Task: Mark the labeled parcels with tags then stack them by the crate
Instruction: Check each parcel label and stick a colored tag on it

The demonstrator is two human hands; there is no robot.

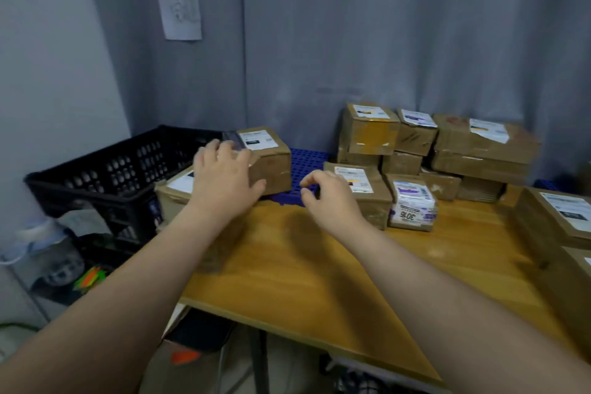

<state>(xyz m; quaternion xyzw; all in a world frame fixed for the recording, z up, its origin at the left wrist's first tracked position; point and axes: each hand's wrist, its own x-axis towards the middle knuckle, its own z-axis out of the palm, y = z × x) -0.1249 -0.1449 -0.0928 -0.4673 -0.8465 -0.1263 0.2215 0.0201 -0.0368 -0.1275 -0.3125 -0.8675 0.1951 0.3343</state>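
A grey curtain [383, 25] hangs behind a wooden table [319, 272], with a sheet of paper [179, 11] stuck on its left part. A black slatted crate [105, 176] stands at the table's far-left corner. A pile of brown labelled parcels [479, 150] is stacked against the curtain on the right, and a larger carton [559, 217] lies at the right edge. Between crate and pile lies a blue grid pallet [307, 153]. On it, just beside the crate, sits the cardboard parcel [271, 163] being handled. It lies flat with its white shipping label up, and its long axis seems to run left to right across the view, the bare end face turned toward the right. Another labelled box [177, 185] sits lower, just in front of it and against the crate. The left hand [224, 179] rests on the parcel's near-left top, fingers spread flat and thumb laid along the near face. The right hand [329, 198] hovers over the pallet's front edge, near a low parcel [364, 192] and apart from the small white-wrapped packet [412, 205] beside that. Its fingers are curled and the thumb and forefinger nearly meet; whether they pinch anything cannot be told through the blur.
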